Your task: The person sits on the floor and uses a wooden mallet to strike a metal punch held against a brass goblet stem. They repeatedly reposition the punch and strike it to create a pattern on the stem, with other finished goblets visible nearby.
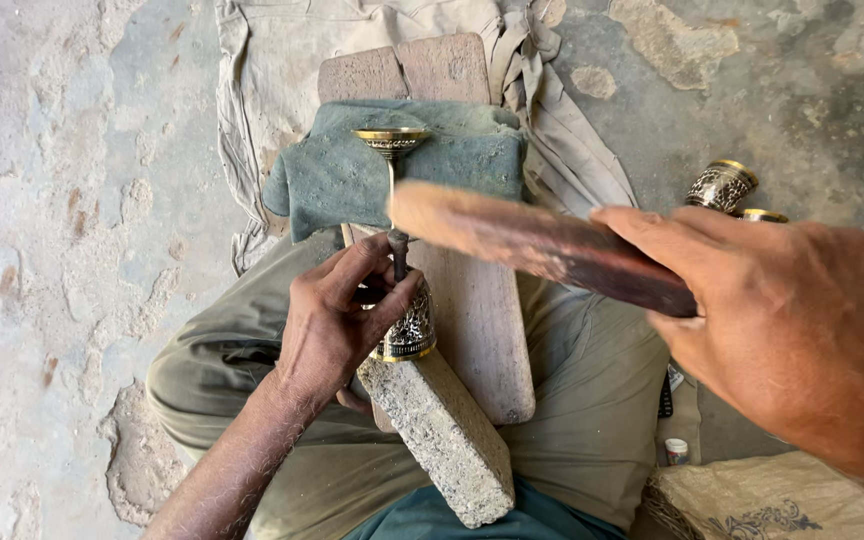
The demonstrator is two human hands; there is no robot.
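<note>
The left hand (pixel 337 320) is closed around a slender metal punch (pixel 398 250); its grip pinches the tool between thumb and fingers, point down on an engraved brass cup (pixel 410 328) that rests on a rough stone block (pixel 442 435); the block leans on a wooden board (pixel 477 320) lying across the person's lap. The punch's long axis runs nearly upright in the view, its head towards the top of the picture.

The right hand (pixel 782 320) is clenched on the handle end of a flat wooden mallet (pixel 542 245); the mallet's long axis runs crosswise, from the hand leftwards, and its blurred pale end sits just above and beside the punch's head; so the right hand is the farther one, the left the one on the work.

Beyond the punch, a brass stemmed goblet (pixel 392 142) stands on a grey-green folded cloth (pixel 452 160); further engraved brass pieces (pixel 720 186) lie on the concrete floor (pixel 72 200) to the right; a woven sack (pixel 782 505) sits at the lower right, its contents hidden.
</note>
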